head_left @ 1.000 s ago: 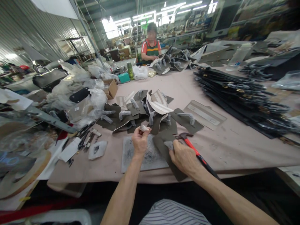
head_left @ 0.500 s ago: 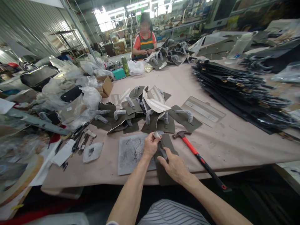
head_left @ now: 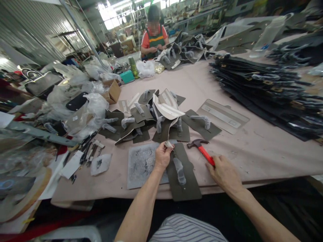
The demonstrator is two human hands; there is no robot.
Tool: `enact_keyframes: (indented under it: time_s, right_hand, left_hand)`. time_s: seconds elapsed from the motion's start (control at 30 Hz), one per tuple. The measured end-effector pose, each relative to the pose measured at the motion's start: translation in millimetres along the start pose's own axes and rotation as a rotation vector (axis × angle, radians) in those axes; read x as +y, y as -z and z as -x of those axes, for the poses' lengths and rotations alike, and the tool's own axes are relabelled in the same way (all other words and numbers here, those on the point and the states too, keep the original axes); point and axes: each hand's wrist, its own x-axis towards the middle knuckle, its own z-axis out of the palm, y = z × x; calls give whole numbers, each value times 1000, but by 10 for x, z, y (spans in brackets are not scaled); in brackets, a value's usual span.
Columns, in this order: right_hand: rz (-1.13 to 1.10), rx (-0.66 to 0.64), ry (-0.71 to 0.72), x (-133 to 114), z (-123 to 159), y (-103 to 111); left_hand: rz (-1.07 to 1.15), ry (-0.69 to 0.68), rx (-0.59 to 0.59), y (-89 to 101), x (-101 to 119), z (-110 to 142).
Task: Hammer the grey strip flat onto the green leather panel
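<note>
"Left hand (head_left: 163, 158) first: what does it have?"

"A small whitish roll (head_left: 168, 145), pinched between thumb and fingers at the far end of a dark olive panel (head_left: 190, 176)."

"And the right hand (head_left: 225, 174)?"

"Laid over the handle of a claw hammer (head_left: 205, 155), at its red part. I can't tell whether the fingers are closed round it."

"Where's the panel?"

"Between the hands, reaching the near edge of the cloth-covered table (head_left: 264, 161). It bears a plastic-wrapped strap (head_left: 180, 171) and overlaps the right side of a worn gray slab (head_left: 141, 164)."

"Beyond that?"

"A heap of similar panels (head_left: 164, 131), several with wrapped straps. Right of it lies a beige panel (head_left: 224, 116), then a stack of black pieces (head_left: 257, 90). To the left are clear plastic bags (head_left: 97, 106) and a cardboard box (head_left: 113, 92)."

"Farthest off?"

"Across the table, a person (head_left: 154, 42) in a striped green apron, hands together."
</note>
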Motion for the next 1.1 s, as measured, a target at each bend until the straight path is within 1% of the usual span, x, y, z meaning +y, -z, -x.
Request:
enact_keyframes:
  time_s: [0.1, 0.17, 0.23, 0.3, 0.33, 0.37, 0.4, 0.43, 0.47, 0.5, 0.53, 0.57, 0.6, 0.63, 0.67, 0.7, 0.77, 0.8, 0.83, 0.87, 0.9, 0.93, 1.0, 1.03, 1.07, 1.1]
  right_hand:
    - [-50, -102, -53, 39, -11, 13]
    - [-178, -167, -92, 55, -64, 49]
    - [-502, -282, -195, 54, -126, 100]
    - [-888, -437, -300, 20, -171, 170]
    - [-1033, -511, -329, -14, -181, 217]
    - [-1127, -572, -338, -56, -184, 276]
    - [-1177, -605, -332, -107, -181, 350]
    - [-1201, -600, -319, -162, -174, 441]
    - [-1224, -563, -295, -218, -167, 546]
    - [-1229, -480, -247, -271, -162, 659]
    - [-1201, -353, -174, -319, -159, 774]
    - [-1138, -200, -84, -360, -158, 877]
    - [-1041, -52, 10, -393, -160, 961]
    - [-919, 62, 95, -417, -162, 1018]
    - [-792, 123, 169, -432, -164, 1047]
    - [-668, 129, 224, -438, -168, 1057]
    - [-471, 32, 302, -427, -184, 1072]
    - [-411, -17, 326, -415, -195, 1109]
    - [-385, -31, 335, -405, -207, 1181]
    - [-395, 2, 336, -400, -217, 1288]
    - [-435, 81, 329, -403, -224, 1423]
    - [-501, 201, 314, -415, -228, 1567]
    - [-676, 493, 240, -460, -222, 1793]
    - [-748, 612, 203, -486, -211, 1835]
    - [-783, 675, 190, -508, -195, 1815]
    - [-766, 655, 208, -522, -177, 1736]
  left_hand:
    - [-43, -10, -7, -3, 23, 0]
    - [-64, -23, -17, -10, 47, -2]
    - [-102, -37, -19, -25, 79, -2]
    - [-175, -61, -16, -44, 116, 6]
    - [-218, -79, -15, -53, 134, 13]
    - [-259, -98, -17, -62, 150, 22]
    - [-295, -118, -21, -68, 163, 32]
    - [-322, -137, -28, -73, 173, 43]
    - [-345, -153, -36, -77, 179, 53]
    - [-364, -168, -44, -79, 183, 62]
    - [-382, -180, -54, -82, 185, 68]
    - [-397, -190, -66, -84, 186, 73]
    - [-411, -199, -79, -87, 185, 77]
    - [-421, -207, -87, -90, 183, 78]
    - [-425, -211, -87, -92, 180, 79]
    - [-424, -211, -80, -93, 176, 79]
    - [-414, -197, -58, -92, 165, 78]
    - [-405, -188, -50, -90, 160, 78]
    - [-394, -182, -50, -87, 155, 79]
    - [-384, -182, -57, -84, 152, 80]
    - [-378, -186, -62, -80, 152, 82]
    - [-376, -191, -67, -76, 154, 83]
    - [-380, -196, -72, -72, 162, 82]
    - [-384, -193, -72, -70, 165, 81]
    - [-386, -190, -72, -70, 168, 78]
    - [-384, -186, -72, -69, 168, 74]
